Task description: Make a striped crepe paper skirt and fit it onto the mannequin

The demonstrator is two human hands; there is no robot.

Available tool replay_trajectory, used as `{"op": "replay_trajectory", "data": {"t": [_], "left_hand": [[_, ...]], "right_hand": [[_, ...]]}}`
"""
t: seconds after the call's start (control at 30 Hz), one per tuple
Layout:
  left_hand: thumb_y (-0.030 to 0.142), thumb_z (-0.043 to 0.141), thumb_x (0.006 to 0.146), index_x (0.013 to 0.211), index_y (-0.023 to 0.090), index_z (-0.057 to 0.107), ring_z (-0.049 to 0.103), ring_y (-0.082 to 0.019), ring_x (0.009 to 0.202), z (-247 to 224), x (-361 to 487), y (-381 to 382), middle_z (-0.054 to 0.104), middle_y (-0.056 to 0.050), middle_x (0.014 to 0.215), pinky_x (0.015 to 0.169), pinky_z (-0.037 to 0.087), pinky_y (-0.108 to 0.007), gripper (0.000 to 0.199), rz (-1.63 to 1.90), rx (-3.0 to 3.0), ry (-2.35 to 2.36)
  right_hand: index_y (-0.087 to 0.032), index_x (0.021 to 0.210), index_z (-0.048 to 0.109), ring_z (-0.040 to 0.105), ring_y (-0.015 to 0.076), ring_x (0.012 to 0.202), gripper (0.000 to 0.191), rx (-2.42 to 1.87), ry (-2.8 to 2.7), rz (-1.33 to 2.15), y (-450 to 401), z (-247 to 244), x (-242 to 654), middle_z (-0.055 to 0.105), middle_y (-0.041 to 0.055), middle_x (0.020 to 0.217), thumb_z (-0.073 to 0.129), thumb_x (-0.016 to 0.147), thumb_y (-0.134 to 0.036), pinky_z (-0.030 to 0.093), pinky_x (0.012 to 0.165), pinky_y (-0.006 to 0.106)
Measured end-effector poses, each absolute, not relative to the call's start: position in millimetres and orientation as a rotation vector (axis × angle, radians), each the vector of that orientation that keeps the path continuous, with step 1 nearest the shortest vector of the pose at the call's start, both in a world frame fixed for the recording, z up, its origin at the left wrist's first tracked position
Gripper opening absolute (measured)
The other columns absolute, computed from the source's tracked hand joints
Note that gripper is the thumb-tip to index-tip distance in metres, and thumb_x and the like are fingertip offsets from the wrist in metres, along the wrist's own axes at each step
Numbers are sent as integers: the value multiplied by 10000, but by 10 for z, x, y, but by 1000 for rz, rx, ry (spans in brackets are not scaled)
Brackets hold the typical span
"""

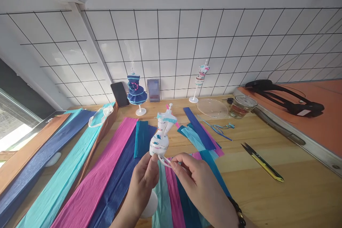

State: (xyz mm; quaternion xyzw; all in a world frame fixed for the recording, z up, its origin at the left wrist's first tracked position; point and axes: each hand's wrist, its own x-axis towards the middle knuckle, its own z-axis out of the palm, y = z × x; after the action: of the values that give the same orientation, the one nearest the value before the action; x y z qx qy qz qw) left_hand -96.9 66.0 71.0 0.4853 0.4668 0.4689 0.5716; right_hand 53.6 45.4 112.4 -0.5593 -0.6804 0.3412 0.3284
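Observation:
A small white dress-form mannequin (159, 139) with blue and pink patches and a light-blue band at its top tilts slightly over the table. My left hand (145, 172) grips it at its lower end, thumb and fingers closed. Between the thumb and fingers of my right hand (191, 174) is a thin white strip (165, 160), which runs to the mannequin's bottom edge. The mannequin's round white base (150, 205) shows partly behind my left wrist. Strips of crepe paper (171, 192) in light green, pink and teal lie under my hands.
Long crepe strips (98, 181) cover the left side. Yellow-and-black thread snips (263, 164) lie at right. A blue-dressed mannequin (136, 91), a phone (120, 94) and another mannequin (200, 80) stand by the tiled wall. A glass jar (242, 107) and a clear disc (212, 108) sit at back right.

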Motion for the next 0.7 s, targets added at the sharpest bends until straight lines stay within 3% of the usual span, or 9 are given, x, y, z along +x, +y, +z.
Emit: {"op": "replay_trajectory", "data": {"t": [0.37,0.7], "left_hand": [[543,452,836,575,213,306,163,-31,360,753,-971,639,197,119,449,359,121,-195,445,1044,991,935],[526,486,822,578,204,341,155,-23,342,788,-944,624,207,121,426,340,122,-169,430,1028,852,861]], "right_hand": [[-210,733,562,483,139,496,232,-1535,-1739,891,545,1128,575,536,-23,545,425,891,-310,295,479,255],[-207,747,573,490,130,523,239,-1506,-1720,963,574,1142,571,553,-27,583,427,892,-330,352,518,232]]}}
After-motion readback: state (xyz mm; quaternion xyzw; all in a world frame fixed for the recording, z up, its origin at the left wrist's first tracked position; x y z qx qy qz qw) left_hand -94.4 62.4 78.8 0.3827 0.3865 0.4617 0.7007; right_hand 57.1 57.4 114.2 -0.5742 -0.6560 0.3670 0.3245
